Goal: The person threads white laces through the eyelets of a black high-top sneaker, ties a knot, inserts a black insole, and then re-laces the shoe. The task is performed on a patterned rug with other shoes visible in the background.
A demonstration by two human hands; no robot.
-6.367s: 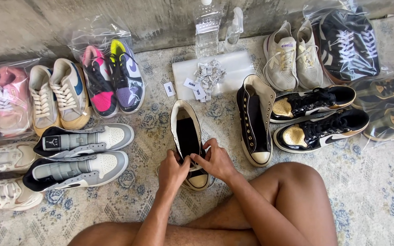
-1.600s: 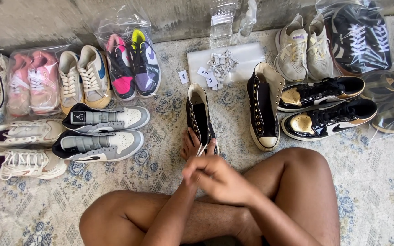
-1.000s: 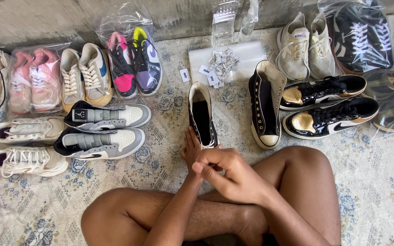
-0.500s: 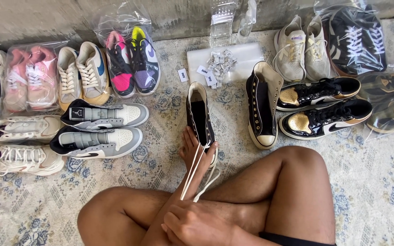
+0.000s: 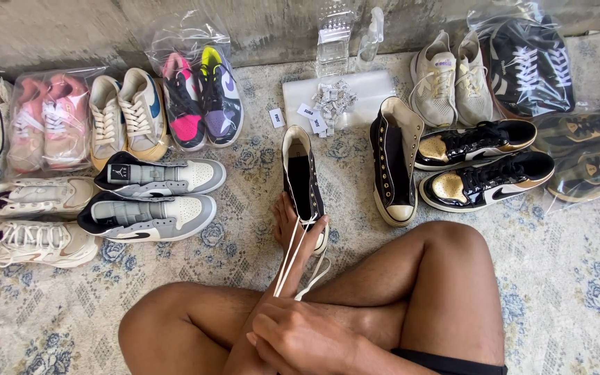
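Observation:
A black high-top shoe (image 5: 300,173) with a cream lining lies on the rug in front of my crossed legs, toe toward me. My left hand (image 5: 288,232) grips its toe end. A white lace (image 5: 287,260) runs from the shoe's lowest eyelets back toward my lap, pulled straight. My right hand (image 5: 300,340) rests low over my shins, closed on the lace ends. The matching black high-top (image 5: 390,167) lies unlaced just to the right.
Grey and white sneakers (image 5: 154,198) and white ones lie at the left. Bagged pairs (image 5: 199,94) line the wall. A clear bottle (image 5: 332,38), a flat plastic packet with small tags (image 5: 331,97) and black-and-gold sneakers (image 5: 480,167) lie behind and right, all on a patterned rug (image 5: 578,278).
My right hand has drawn back from the shoe to my lap, pulling the white lace out long and straight. My left hand has stayed on the toe.

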